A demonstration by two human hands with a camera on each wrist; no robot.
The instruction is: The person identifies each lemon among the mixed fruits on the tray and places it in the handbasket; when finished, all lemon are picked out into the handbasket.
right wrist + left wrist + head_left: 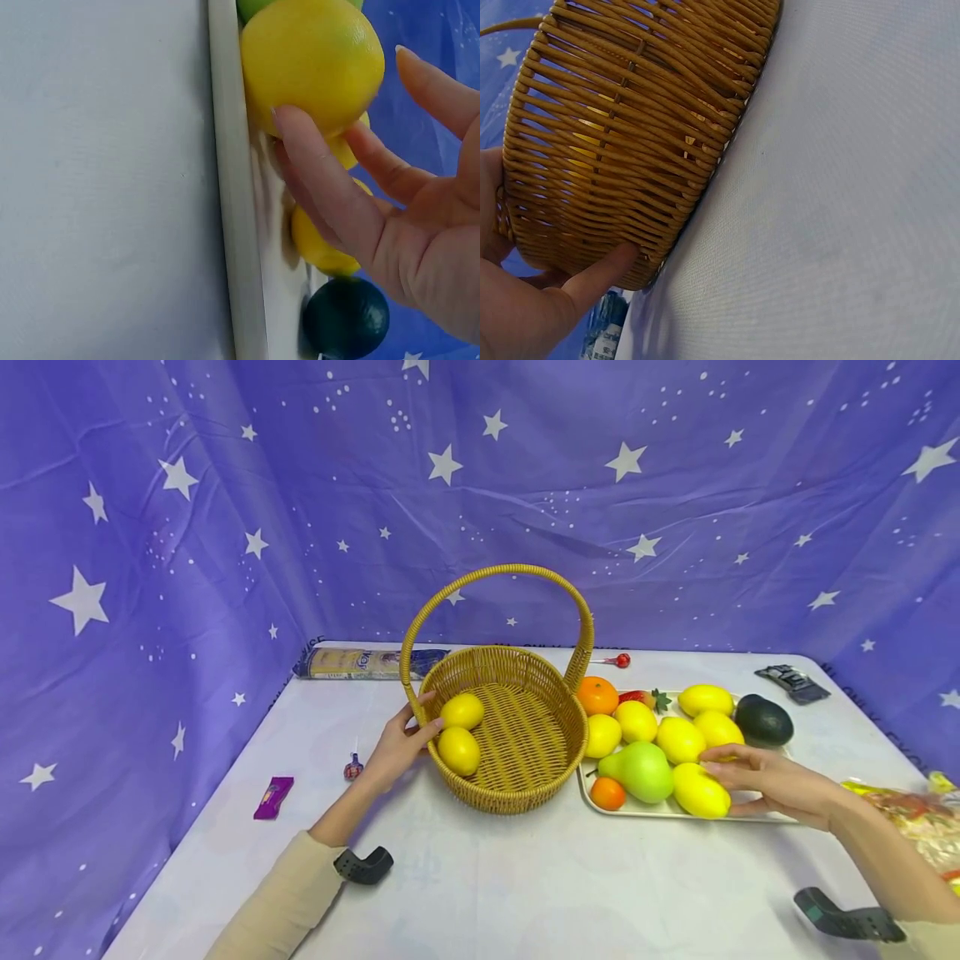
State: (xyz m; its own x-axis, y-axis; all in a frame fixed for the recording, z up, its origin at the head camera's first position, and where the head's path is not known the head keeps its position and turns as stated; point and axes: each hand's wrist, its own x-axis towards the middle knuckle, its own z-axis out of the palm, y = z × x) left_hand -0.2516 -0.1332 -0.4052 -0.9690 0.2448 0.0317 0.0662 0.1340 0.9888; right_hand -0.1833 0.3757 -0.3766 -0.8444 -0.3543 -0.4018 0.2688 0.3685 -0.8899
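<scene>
Currently, a bare right hand is framing a glossy yellow oval lemon

The lemon is lying just left of the right hand, at the near edge of an off-white flat tray, its long axis running from far left to near right. The right hand is the nearer one; its fingers are spreading around the fruit, with a gap showing on one side in the wrist view, so they are not pinching it. Whether a fingertip is pressing on the skin, I cannot tell.

Well to the left, the left hand is gripping the left rim of a round golden-brown wicker basket, where two yellow lemons are resting against the left wall. Between the right hand's lemon and the basket, a plump green pear and a small round orange fruit are sitting, and the basket's right rim is standing in the way too. A tall woven handle is arching above. Five other yellow lemons are crowding the far side, with a dark green avocado lying at far right.
</scene>
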